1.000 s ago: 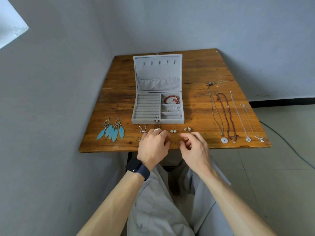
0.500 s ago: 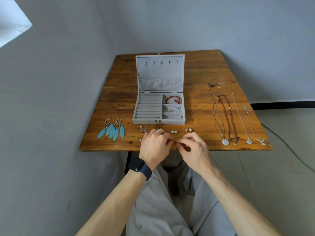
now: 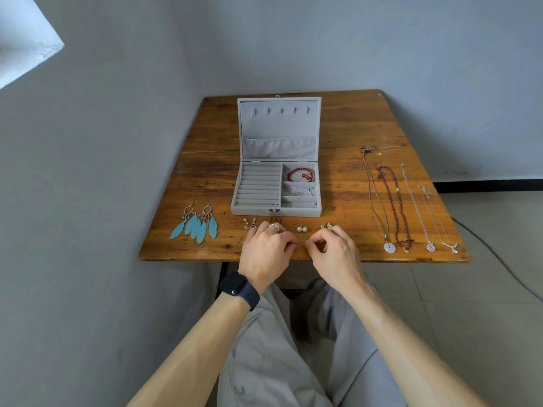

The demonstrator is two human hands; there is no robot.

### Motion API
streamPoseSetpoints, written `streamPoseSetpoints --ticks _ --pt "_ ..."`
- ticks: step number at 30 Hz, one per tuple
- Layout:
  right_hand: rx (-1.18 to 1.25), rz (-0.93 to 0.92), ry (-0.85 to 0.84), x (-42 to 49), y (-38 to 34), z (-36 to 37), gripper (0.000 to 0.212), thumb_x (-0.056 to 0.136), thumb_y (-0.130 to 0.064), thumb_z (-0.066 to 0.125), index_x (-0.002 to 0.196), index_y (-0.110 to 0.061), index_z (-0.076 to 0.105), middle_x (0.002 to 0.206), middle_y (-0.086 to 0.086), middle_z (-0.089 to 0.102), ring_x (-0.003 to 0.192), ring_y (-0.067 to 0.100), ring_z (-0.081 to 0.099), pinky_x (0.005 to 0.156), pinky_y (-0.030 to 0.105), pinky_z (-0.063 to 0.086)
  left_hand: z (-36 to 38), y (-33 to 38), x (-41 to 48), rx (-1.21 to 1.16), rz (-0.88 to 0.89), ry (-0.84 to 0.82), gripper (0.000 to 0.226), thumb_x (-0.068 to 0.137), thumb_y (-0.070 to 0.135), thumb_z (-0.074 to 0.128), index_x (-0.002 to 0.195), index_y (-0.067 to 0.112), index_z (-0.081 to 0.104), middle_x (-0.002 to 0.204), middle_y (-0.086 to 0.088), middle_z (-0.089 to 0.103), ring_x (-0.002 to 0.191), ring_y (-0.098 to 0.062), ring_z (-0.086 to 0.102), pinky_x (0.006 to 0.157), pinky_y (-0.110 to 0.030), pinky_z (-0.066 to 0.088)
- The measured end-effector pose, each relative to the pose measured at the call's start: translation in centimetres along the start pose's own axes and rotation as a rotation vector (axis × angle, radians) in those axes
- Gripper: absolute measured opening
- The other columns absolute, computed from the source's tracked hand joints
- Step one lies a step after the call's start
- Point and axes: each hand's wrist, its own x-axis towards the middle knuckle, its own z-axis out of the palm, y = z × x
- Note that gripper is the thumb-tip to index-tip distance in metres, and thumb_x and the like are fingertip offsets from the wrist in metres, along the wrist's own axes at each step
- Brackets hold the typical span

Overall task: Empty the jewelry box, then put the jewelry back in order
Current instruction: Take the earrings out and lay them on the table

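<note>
The grey jewelry box point(image 3: 244, 211) stands open mid-table. A red bead bracelet point(image 3: 301, 174) and a silver bracelet point(image 3: 298, 190) lie in its right compartments. In front of it lie blue feather earrings point(image 3: 195, 224), small drop earrings point(image 3: 249, 224), pearl studs point(image 3: 302, 229) and gold earrings point(image 3: 326, 225). My left hand point(image 3: 267, 249) and my right hand point(image 3: 333, 255) rest at the table's front edge. Their fingers are curled and the fingertips pinched, almost touching each other. Each seems to pinch a tiny stud, mostly hidden.
Several necklaces lie in parallel on the right of the wooden table point(image 3: 346, 127): a cord one point(image 3: 377, 198), a dark red bead one point(image 3: 395, 207) and two thin silver chains point(image 3: 417, 207). Grey walls close in behind and to the left. A cable point(image 3: 499, 257) runs over the floor at right.
Both hands stay at the front edge. Their fingertips have drawn closer together over the last second. The laid-out jewelry has not moved.
</note>
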Motion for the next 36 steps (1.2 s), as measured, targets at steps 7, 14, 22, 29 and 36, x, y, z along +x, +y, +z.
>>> streamPoseSetpoints --ticks 7,14,22,29,36 --pt "0.022 0.074 -0.031 1.0 -0.2 -0.5 0.012 0.084 -0.026 0.077 0.088 -0.023 0.066 0.085 -0.010 0.062 0.076 0.005 0.055 0.065 0.011 0.033 0.1 0.0 -0.1 -0.076 -0.025 0.005 0.016 0.095 0.035 0.063 0.105 0.033 0.075 0.109 0.008 0.067 0.104 -0.016 0.055 0.093 -0.034 0.040" --pt "0.015 0.149 -0.043 1.2 -0.5 -0.9 0.003 0.086 -0.024 0.074 0.087 -0.025 0.072 0.081 -0.014 0.060 0.073 0.000 0.053 0.064 0.008 0.028 0.1 0.0 0.0 -0.082 -0.021 0.010 0.017 0.095 0.035 0.063 0.106 0.031 0.075 0.111 0.007 0.066 0.106 -0.017 0.055 0.095 -0.034 0.039" --pt "-0.067 0.143 0.035 1.2 -0.3 -1.4 0.016 0.094 -0.028 0.066 0.097 -0.018 0.078 0.087 0.001 0.070 0.073 0.014 0.052 0.062 0.020 0.033 0.2 0.0 -0.1 -0.093 -0.026 -0.003 0.018 0.096 0.035 0.061 0.106 0.031 0.074 0.113 0.008 0.064 0.108 -0.016 0.053 0.096 -0.035 0.040" --pt "-0.027 0.102 0.005 -0.2 1.0 -2.5 0.015 0.087 -0.019 0.073 0.101 -0.021 0.076 0.088 -0.009 0.065 0.075 0.009 0.060 0.071 0.022 0.044 0.3 0.0 0.0 -0.090 -0.043 0.008 0.018 0.096 0.037 0.061 0.108 0.033 0.073 0.114 0.009 0.065 0.110 -0.016 0.054 0.099 -0.036 0.038" --pt "-0.073 0.061 0.029 -0.1 0.7 -1.5 0.014 0.087 -0.024 0.076 0.100 -0.020 0.077 0.092 -0.005 0.066 0.072 0.009 0.058 0.060 0.008 0.030 0.2 0.1 0.1 -0.057 -0.056 0.003 0.019 0.095 0.039 0.060 0.106 0.032 0.074 0.114 0.009 0.064 0.111 -0.016 0.052 0.099 -0.036 0.036"
